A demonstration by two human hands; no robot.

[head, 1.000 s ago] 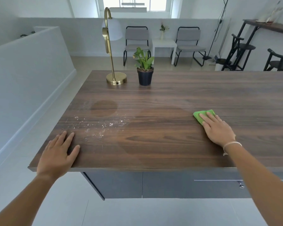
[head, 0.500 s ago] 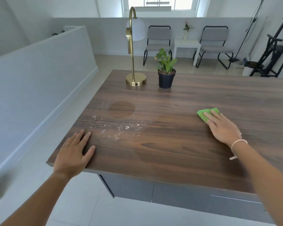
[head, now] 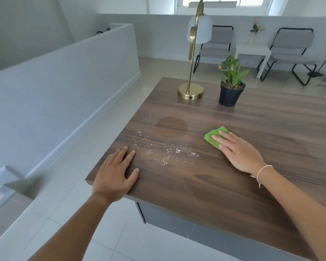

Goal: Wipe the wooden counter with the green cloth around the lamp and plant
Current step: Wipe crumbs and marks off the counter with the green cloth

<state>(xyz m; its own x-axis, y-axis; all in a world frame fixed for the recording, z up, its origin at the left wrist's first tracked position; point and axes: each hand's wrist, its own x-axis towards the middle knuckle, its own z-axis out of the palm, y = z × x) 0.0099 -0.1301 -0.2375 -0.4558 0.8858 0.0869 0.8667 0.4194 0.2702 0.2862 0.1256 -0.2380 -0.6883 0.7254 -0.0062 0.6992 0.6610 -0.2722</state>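
Right hand flat, pressing cloth onto desk; left hand flat, empty, crumbs between them.

A single head-worn wide-angle camera is looking forward and down from above the near left corner of the wooden counter, tilting so that the counter edge is running diagonally across the frame. It is sitting close enough that both forearms are entering from the bottom edge. The left hand is lying low and left of centre, the right hand right of centre. Beyond the fingertips of the right hand, the view is reaching the lamp and plant, then chairs and a window at the top. Left of the left hand's fingers, floor and a low white wall are filling the frame. No second view is sharing the scene.
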